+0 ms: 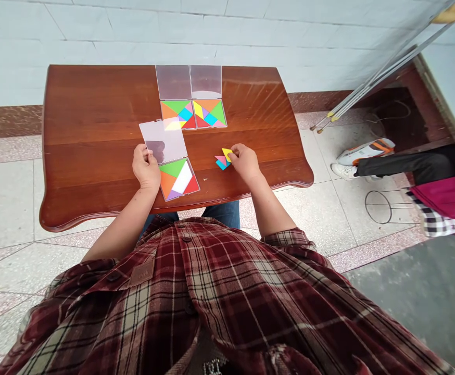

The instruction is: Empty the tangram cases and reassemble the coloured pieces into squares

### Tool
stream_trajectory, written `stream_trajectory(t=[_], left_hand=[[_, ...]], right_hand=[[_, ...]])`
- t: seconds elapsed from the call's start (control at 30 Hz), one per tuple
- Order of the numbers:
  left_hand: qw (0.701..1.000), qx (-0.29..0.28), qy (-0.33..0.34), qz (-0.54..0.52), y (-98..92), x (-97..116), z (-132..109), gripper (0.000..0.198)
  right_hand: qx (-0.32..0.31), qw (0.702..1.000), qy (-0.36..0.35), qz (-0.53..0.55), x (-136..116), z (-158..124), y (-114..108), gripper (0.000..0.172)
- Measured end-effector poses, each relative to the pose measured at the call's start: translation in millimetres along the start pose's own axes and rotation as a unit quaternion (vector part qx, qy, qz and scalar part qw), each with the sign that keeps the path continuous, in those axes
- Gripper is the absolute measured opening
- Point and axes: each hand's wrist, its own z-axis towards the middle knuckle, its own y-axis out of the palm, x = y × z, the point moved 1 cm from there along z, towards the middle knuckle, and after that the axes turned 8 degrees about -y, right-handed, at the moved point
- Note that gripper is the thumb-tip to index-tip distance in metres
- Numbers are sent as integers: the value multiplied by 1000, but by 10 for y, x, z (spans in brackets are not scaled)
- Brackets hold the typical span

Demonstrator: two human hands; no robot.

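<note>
My left hand (146, 167) is closed on the left edge of a clear plastic lid (171, 141), which is tilted open. The lid belongs to the near tangram case (181, 179). Green, orange, purple and red pieces lie in that case around a bare white strip. To its right, my right hand (245, 161) pinches a yellow tangram piece (226, 153) between thumb and fingers. Just beside those fingertips, a pink triangle (220, 159) and a blue piece (222, 165) lie on the table, partly overlapped by the yellow one.
Two filled tangram cases (192, 113) with clear lids (173, 82) folded back stand side by side at the back of the brown wooden table (98, 130). A tiled wall (141, 31) is behind. At right are crutches (352, 99), a wire-frame stool (378, 207) and another person's leg (391, 160).
</note>
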Motion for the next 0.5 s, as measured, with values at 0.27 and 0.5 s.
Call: stream_trajectory(t=[0.27,0.5], left_hand=[[1000,-17,-3,2,-2,-39,21,18],[1000,-23,-3,4,-2,-33,14,18]], right_hand=[[35,997,-48,-51,-217,-49,99,27],[-157,920,-355,-54,-1032,-36,464,44]])
